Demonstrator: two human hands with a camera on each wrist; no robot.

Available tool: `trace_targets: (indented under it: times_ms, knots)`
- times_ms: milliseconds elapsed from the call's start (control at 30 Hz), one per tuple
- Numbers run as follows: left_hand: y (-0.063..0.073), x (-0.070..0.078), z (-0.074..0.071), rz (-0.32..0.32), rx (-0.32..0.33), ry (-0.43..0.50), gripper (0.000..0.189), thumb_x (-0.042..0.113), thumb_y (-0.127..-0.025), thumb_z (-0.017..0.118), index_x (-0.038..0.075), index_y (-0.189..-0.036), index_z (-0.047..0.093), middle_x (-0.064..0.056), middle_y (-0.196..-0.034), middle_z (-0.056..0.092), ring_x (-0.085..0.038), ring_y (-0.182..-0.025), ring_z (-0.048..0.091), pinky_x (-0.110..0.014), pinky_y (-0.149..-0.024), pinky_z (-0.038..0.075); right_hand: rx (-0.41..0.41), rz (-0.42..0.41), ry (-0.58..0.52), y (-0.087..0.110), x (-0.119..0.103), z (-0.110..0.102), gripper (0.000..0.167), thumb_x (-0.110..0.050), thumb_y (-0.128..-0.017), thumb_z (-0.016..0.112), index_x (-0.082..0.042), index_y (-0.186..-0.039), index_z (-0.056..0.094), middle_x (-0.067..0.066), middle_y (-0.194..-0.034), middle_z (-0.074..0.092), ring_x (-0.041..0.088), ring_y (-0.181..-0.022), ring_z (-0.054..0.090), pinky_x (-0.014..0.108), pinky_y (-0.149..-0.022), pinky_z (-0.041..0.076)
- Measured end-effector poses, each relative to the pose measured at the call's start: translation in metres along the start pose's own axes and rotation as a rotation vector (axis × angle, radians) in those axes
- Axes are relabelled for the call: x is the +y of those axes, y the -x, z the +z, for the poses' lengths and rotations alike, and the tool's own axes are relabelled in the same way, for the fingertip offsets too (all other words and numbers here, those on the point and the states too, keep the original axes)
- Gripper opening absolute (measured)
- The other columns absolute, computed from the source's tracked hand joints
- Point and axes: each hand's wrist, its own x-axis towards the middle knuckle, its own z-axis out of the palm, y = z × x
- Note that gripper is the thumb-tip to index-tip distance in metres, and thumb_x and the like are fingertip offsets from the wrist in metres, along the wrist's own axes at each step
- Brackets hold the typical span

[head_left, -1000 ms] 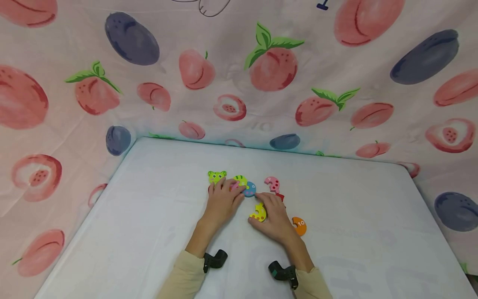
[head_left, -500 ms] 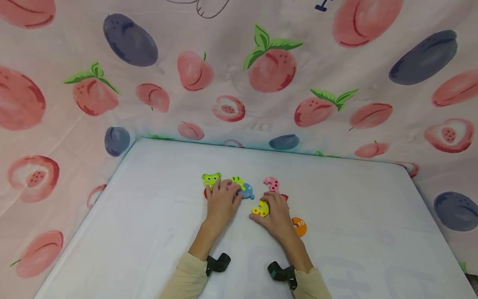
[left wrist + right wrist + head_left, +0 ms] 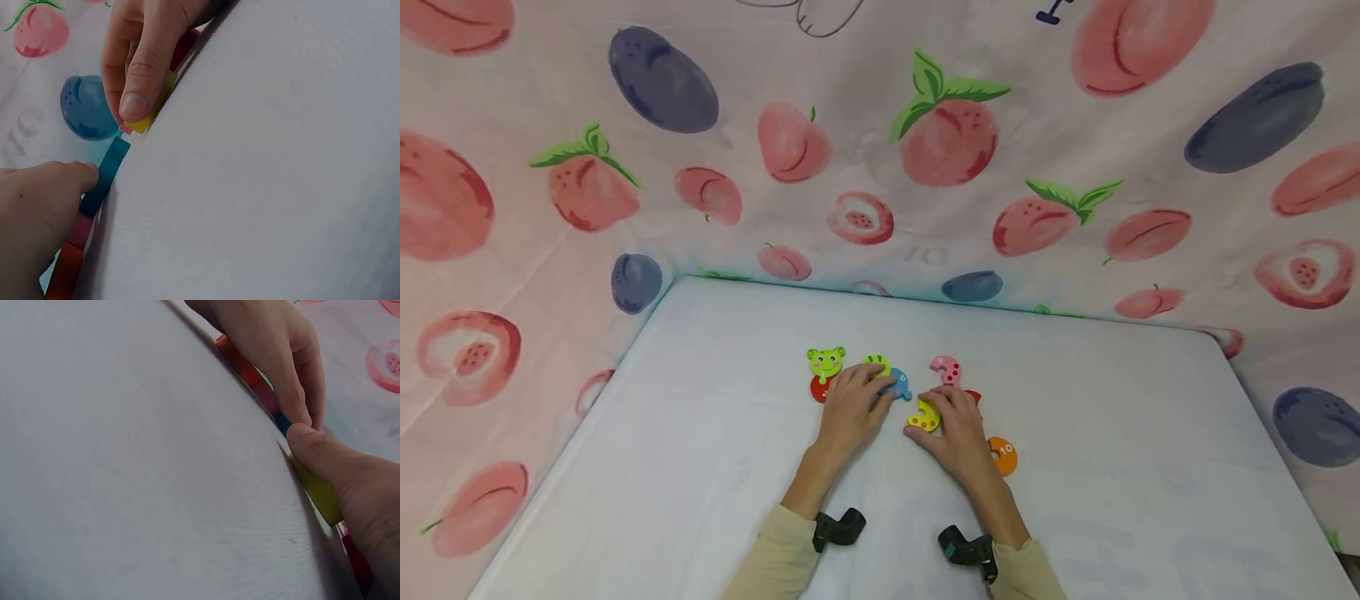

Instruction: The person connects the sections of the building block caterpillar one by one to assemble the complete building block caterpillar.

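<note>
Slid clear of the green face piece [image 3: 826, 361] with the left hand [image 3: 852, 406], touching the blue piece [image 3: 899, 385] with loosely bent fingers, pinching the yellow piece [image 3: 929, 417] nearby with the right hand [image 3: 957, 433], on the white table [image 3: 1112, 433]

white tabletop [image 3: 1127, 417] | pale pink backdrop [image 3: 861, 150] behind and beside it | printed: pink peaches [image 3: 951, 146], dark-blue oval fruit [image 3: 662, 79]

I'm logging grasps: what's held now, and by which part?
The right grip pinches the yellow piece by its outer edge. The left grip touches the blue piece; holding is unclear.
</note>
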Motion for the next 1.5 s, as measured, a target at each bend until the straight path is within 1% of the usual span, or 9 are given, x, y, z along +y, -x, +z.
trace_targets:
  times_ms: [67,167,367,500,667,867,1167,1367,1500]
  knots:
    - [0.001,-0.0014,0.0009,-0.005,-0.005,-0.003,0.029,0.03,-0.092,0.067,0.021,-0.118,0.07,-0.001,-0.13,0.062,-0.023,-0.126,0.05,-0.043,-0.106,0.042,-0.003,-0.003,0.01,0.0006,0.0002,0.0013,0.051,-0.037,-0.076,0.081,-0.011,-0.117,0.066,0.011,-0.123,0.057,0.03,-0.118,0.049,0.052,-0.099,0.043]
    - [0.0023,-0.0034,0.0019,0.003,-0.009,-0.013,0.028,0.032,-0.092,0.065,0.023,-0.119,0.07,-0.001,-0.131,0.061,-0.023,-0.127,0.049,-0.043,-0.104,0.043,-0.012,-0.001,0.021,0.0013,-0.0003,0.0019,0.051,-0.036,-0.077,0.079,-0.012,-0.12,0.065,0.01,-0.124,0.057,0.03,-0.119,0.048,0.053,-0.1,0.042]
    - [0.0018,-0.0056,0.0018,0.061,-0.01,-0.041,0.029,0.03,-0.093,0.065,0.023,-0.12,0.07,-0.002,-0.131,0.061,-0.024,-0.127,0.05,-0.043,-0.105,0.044,-0.015,-0.008,0.043,0.0015,-0.0009,0.0016,0.049,-0.032,-0.078,0.073,-0.011,-0.122,0.064,0.009,-0.125,0.056,0.029,-0.118,0.047,0.051,-0.1,0.041]
    - [0.0009,-0.0064,0.0016,0.085,-0.012,-0.058,0.03,0.029,-0.091,0.067,0.024,-0.121,0.069,-0.003,-0.132,0.061,-0.024,-0.127,0.051,-0.043,-0.104,0.045,-0.013,-0.007,0.04,0.0015,-0.0005,0.0013,0.049,-0.032,-0.078,0.073,-0.011,-0.122,0.064,0.009,-0.126,0.056,0.029,-0.118,0.047,0.051,-0.1,0.042]
    - [0.0006,-0.0073,0.0021,0.095,-0.007,-0.06,0.031,0.03,-0.091,0.067,0.026,-0.122,0.069,-0.002,-0.133,0.06,-0.024,-0.128,0.05,-0.043,-0.103,0.045,-0.011,0.01,0.011,0.0013,0.0004,0.0013,0.051,-0.032,-0.079,0.076,-0.011,-0.124,0.063,0.01,-0.126,0.056,0.03,-0.119,0.047,0.053,-0.101,0.041]
    - [0.0002,-0.009,0.0043,0.078,-0.004,-0.031,0.03,0.029,-0.092,0.066,0.026,-0.122,0.069,-0.002,-0.133,0.06,-0.023,-0.129,0.05,-0.043,-0.106,0.044,-0.003,0.008,0.019,0.0012,0.0011,0.0026,0.053,-0.032,-0.079,0.076,-0.01,-0.125,0.062,0.01,-0.128,0.055,0.03,-0.121,0.046,0.055,-0.102,0.041]
    - [0.0004,-0.0079,0.0049,0.067,0.004,-0.037,0.031,0.029,-0.092,0.066,0.026,-0.122,0.069,-0.002,-0.133,0.06,-0.023,-0.128,0.051,-0.041,-0.104,0.046,-0.05,0.05,0.049,0.0002,-0.003,0.001,0.053,-0.026,-0.077,0.069,-0.011,-0.128,0.061,0.01,-0.133,0.054,0.03,-0.124,0.044,0.055,-0.107,0.038]
    - [0.0,-0.0063,0.0044,0.048,-0.007,-0.035,0.031,0.03,-0.092,0.065,0.027,-0.123,0.069,-0.001,-0.133,0.06,-0.022,-0.129,0.051,-0.041,-0.106,0.045,-0.054,0.068,0.041,-0.0003,-0.0027,0.0013,0.053,-0.026,-0.078,0.069,-0.01,-0.128,0.06,0.01,-0.133,0.054,0.03,-0.125,0.044,0.056,-0.108,0.037]
    - [-0.0002,-0.0065,0.0046,0.041,-0.007,-0.024,0.03,0.029,-0.092,0.065,0.026,-0.122,0.069,-0.001,-0.133,0.06,-0.022,-0.128,0.051,-0.041,-0.106,0.045,-0.043,0.08,0.017,-0.0011,-0.0023,0.0018,0.055,-0.028,-0.079,0.073,-0.01,-0.129,0.06,0.01,-0.133,0.054,0.03,-0.125,0.045,0.055,-0.109,0.037]
